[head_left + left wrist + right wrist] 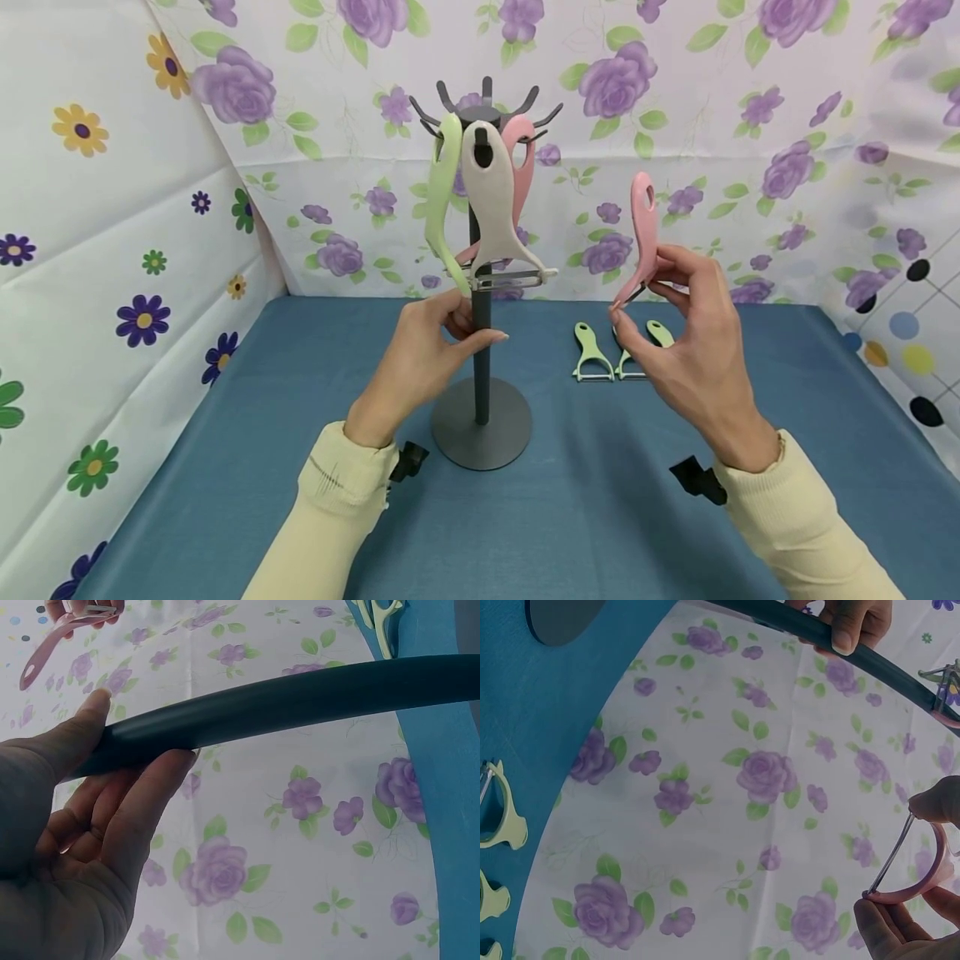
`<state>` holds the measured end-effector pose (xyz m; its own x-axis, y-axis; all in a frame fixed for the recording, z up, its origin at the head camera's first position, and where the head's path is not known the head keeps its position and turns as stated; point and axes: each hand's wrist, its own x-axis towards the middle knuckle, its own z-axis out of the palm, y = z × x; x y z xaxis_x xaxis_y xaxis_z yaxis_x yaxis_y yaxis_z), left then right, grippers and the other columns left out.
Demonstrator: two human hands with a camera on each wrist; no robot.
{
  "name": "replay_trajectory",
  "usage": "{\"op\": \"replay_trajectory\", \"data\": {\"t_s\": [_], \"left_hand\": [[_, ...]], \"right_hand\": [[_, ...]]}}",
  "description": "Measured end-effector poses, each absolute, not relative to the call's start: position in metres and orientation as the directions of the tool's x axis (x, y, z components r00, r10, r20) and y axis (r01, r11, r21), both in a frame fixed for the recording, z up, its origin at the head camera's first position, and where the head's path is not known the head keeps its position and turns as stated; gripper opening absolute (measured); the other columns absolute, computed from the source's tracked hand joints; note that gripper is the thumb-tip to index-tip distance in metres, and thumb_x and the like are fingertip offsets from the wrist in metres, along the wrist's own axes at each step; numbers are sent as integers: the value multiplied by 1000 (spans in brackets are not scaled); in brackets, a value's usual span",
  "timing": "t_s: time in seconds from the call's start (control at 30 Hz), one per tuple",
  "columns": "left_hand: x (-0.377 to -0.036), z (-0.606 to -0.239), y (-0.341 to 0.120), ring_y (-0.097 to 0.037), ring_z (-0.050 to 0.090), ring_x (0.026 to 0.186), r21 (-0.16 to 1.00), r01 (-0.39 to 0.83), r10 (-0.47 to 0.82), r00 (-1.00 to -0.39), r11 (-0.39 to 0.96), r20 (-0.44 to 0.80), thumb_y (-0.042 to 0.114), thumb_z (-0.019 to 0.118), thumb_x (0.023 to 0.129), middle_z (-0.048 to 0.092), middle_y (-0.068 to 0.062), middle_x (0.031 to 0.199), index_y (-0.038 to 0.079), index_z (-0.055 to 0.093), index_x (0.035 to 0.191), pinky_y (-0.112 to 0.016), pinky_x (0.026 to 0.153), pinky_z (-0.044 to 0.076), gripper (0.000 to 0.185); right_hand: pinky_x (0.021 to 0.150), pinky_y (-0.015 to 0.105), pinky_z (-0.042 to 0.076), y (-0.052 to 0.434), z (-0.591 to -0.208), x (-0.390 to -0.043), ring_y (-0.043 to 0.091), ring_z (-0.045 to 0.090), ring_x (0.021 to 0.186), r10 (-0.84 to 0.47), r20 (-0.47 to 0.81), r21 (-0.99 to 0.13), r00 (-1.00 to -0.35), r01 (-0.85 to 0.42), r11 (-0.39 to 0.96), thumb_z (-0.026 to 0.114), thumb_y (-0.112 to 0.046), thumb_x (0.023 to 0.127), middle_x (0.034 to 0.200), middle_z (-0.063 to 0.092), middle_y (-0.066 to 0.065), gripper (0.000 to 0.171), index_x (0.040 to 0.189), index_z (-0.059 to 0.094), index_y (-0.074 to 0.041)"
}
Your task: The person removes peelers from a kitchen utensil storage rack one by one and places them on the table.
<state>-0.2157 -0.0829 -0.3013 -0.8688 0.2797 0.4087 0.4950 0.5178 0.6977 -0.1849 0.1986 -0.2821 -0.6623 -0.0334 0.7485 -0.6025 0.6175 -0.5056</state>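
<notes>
Pink peeler (643,218) tilts handle-up at two o'clock from the dark pole (482,383), its head end pinched between thumb and fingers of the right hand (697,342). The left hand (427,346) pinches the pole likewise; at its one o'clock, a green peeler (441,187), an off-white peeler (491,196) and a second pink peeler (524,179) hang. Three green peelers (587,340) lie at nine o'clock from the right hand.

1. Pink peeler (643,217), in R fingers (693,271): smooth plastic, semi-gloss; blade (889,854): shiny mtl.
2. Pole (482,367), in L fingers (438,307): smooth, dk., low sheen.
3. Beige peeler (491,187), abv. L fingers: smooth plastic, approx. matt.
4. Table cover (570,517), blw. both hands' fingers: matt cloth.
5. Backdrop (750,150), bhd. fingers: smooth sheet w/ creases.
</notes>
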Motion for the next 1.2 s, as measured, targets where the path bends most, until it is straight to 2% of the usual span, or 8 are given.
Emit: {"op": "replay_trajectory", "data": {"t_s": [0.4,0.6,0.8,1.0,1.2], "left_hand": [[-217,-305,-80,-9,60,69,673,549,268,-834,495,482,28,81,90,60,1,72,15,56,79,-30,65,52,31],[-218,-306,-78,-10,58,62,669,568,269,-821,480,504,26,81,90,57,1,67,14,55,77,-29,61,51,32],[-218,-306,-77,-9,61,62,685,560,258,-827,466,500,27,80,91,60,1,68,14,56,79,-29,62,54,30],[-215,-310,-77,-12,61,63,721,497,248,-867,482,431,33,79,91,61,1,69,15,55,81,-31,62,54,31],[-214,-315,-78,-10,63,69,711,489,261,-872,506,414,35,78,91,63,3,75,18,62,86,-31,64,55,24]], "right_hand": [[106,11,45,203,-284,-186,27,58,118,-36,741,-507,-671,-593,625,84,1,80,131,54,18,77,147,49,-9],[105,10,45,206,-285,-187,25,58,117,-36,739,-503,-672,-587,634,84,0,80,130,55,18,77,147,48,-9],[105,9,44,209,-286,-187,26,58,117,-39,740,-496,-672,-584,642,84,0,80,130,54,19,76,147,48,-9],[105,9,44,211,-286,-186,27,58,117,-39,742,-493,-669,-584,645,84,0,81,130,54,19,76,147,49,-8],[105,9,44,214,-288,-185,27,58,116,-38,738,-497,-674,-581,645,84,0,80,130,55,19,76,147,49,-9]]}}
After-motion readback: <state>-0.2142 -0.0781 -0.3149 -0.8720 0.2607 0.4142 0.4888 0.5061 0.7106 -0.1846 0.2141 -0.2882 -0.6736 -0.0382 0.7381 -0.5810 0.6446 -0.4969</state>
